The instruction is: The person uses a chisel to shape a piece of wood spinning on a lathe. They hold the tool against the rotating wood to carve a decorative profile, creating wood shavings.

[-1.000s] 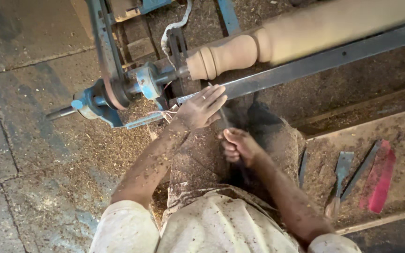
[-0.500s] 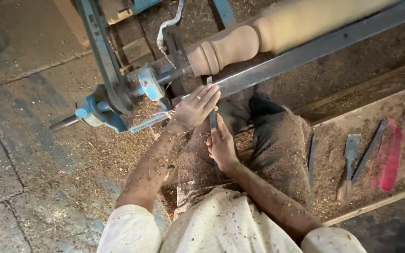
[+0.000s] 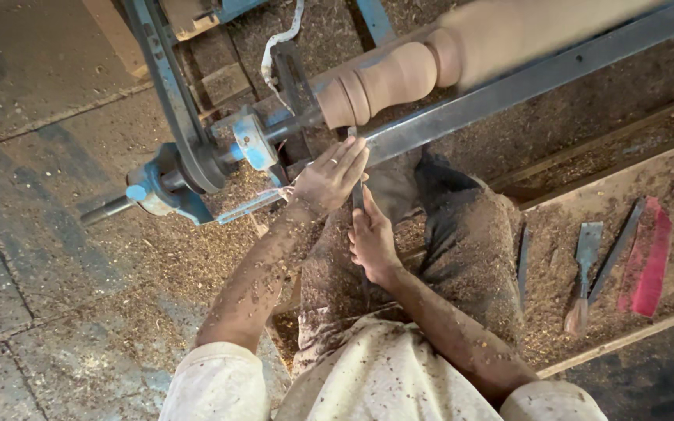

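A pale turned wooden spindle (image 3: pixel 399 74) is mounted in a blue lathe (image 3: pixel 255 144), above a long grey metal rest bar (image 3: pixel 524 82). My left hand (image 3: pixel 329 175) lies at the bar's left end, fingers pressed over the blade of a chisel (image 3: pixel 357 195) whose tip points at the spindle's beaded end. Just below, my right hand (image 3: pixel 372 238) is wrapped around the chisel's handle. The two hands almost touch. Both forearms are speckled with sawdust.
A dark drive belt (image 3: pixel 169 86) runs over the lathe's pulley at the left. Several chisels (image 3: pixel 584 269) and a red flat piece (image 3: pixel 649 257) lie on the sawdust-covered board at the right. My legs are folded under the bar. Stone floor lies left.
My right hand has risen from my lap to just below the left hand and closed on the chisel handle. The left hand stays at the rest bar.
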